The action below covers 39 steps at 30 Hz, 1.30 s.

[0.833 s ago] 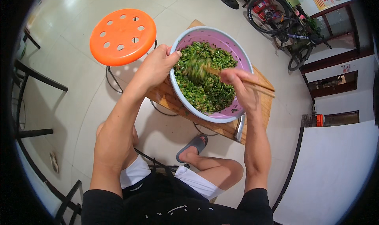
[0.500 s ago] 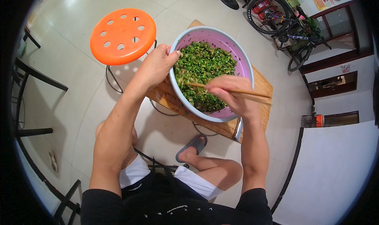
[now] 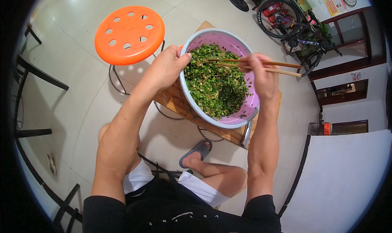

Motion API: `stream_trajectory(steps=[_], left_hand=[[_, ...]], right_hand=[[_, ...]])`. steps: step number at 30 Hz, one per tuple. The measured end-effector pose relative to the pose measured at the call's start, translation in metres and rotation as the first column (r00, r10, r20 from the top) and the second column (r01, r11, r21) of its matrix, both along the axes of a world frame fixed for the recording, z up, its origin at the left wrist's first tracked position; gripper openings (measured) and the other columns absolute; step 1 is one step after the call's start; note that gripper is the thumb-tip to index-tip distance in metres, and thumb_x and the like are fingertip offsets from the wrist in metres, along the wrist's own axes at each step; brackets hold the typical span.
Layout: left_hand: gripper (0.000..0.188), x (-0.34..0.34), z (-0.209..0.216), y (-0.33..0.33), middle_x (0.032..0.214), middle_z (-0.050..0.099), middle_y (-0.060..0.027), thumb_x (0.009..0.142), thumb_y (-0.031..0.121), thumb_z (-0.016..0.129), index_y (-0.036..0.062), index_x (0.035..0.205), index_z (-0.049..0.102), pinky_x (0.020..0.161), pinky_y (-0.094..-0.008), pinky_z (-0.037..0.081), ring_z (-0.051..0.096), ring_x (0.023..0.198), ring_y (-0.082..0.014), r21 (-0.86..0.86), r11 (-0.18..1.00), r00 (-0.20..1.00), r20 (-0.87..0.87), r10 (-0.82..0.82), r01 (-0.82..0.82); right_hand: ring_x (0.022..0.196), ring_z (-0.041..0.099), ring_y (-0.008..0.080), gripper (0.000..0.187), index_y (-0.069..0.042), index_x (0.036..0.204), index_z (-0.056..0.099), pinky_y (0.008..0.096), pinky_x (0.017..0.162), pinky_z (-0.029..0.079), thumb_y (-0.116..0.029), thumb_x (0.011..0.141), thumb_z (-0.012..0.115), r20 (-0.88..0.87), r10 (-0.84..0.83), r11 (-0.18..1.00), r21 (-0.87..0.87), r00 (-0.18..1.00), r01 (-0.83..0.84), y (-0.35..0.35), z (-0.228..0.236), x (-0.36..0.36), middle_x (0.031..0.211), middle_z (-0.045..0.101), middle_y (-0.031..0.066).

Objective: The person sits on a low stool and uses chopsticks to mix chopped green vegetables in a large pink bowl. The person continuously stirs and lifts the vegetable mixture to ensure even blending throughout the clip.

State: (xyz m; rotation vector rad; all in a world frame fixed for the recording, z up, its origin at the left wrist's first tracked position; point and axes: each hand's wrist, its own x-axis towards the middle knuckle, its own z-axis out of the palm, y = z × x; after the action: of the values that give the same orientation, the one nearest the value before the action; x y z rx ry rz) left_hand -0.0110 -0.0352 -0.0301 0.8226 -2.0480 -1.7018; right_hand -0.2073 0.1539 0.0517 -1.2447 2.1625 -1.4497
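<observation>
A large basin (image 3: 254,95), pink inside with a pale blue rim, tilts on a wooden board-like surface (image 3: 173,101). Inside lies a heap of chopped green filling (image 3: 212,84) flecked with brown bits. My left hand (image 3: 168,66) grips the basin's left rim, its thumb over the edge and the other fingers hidden outside. Above the right side of the basin, my right hand (image 3: 261,75) is closed round a pair of long wooden chopsticks (image 3: 281,64). Their tips point left and reach the filling near its upper part; that hand is slightly blurred.
An orange round stool (image 3: 130,34) with holes in its seat stands at the far left of the basin. A knife-like metal blade (image 3: 247,134) lies at the board's near right corner. Farther off are a bicycle (image 3: 281,22) and dark chair legs (image 3: 43,75).
My right hand has moved up and away with the chopsticks, their tips shifting to the upper part of the filling. The heap's surface looks stirred. My left hand stays on the rim.
</observation>
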Motion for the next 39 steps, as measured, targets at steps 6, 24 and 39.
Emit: stream_trajectory(steps=[6, 24, 39], left_hand=[[0.042, -0.001, -0.003, -0.004, 0.081, 0.063, -0.0127, 0.101, 0.035, 0.059, -0.0061, 0.097, 0.058, 0.076, -0.037, 0.051, 0.062, 0.077, -0.0196, 0.019, 1.0, 1.0, 0.019, -0.016, 0.016], [0.039, -0.001, 0.001, -0.001, 0.08, 0.065, -0.0108, 0.101, 0.035, 0.06, -0.0046, 0.097, 0.058, 0.075, -0.0365, 0.052, 0.063, 0.075, -0.0186, 0.006, 1.0, 1.0, 0.017, 0.012, -0.012], [0.04, 0.003, 0.007, 0.001, 0.082, 0.063, -0.0113, 0.101, 0.035, 0.06, -0.0043, 0.095, 0.057, 0.076, -0.0361, 0.051, 0.06, 0.077, -0.018, 0.027, 1.0, 1.0, 0.017, -0.013, 0.012]], right_hand=[[0.082, 0.072, 0.0204, 0.02, 0.0, 0.099, 0.077, 0.0343, 0.075, 0.056, -0.02, 0.099, 0.071, -0.351, 0.222, 0.972, 0.15, 0.91, -0.179, -0.029, -0.015, -0.007, 0.093, 0.078, 0.0114], [0.072, 0.069, 0.0218, 0.014, 0.002, 0.094, 0.075, 0.034, 0.065, 0.054, -0.011, 0.096, 0.071, -0.176, 0.349, 0.902, 0.33, 0.92, -0.279, 0.067, 0.021, 0.028, 0.083, 0.074, 0.0125], [0.077, 0.071, 0.0173, 0.025, 0.005, 0.099, 0.077, 0.0298, 0.073, 0.058, -0.02, 0.1, 0.071, -0.045, -0.106, 0.98, 0.163, 0.993, 0.112, 0.075, -0.002, -0.023, 0.088, 0.077, 0.0105]])
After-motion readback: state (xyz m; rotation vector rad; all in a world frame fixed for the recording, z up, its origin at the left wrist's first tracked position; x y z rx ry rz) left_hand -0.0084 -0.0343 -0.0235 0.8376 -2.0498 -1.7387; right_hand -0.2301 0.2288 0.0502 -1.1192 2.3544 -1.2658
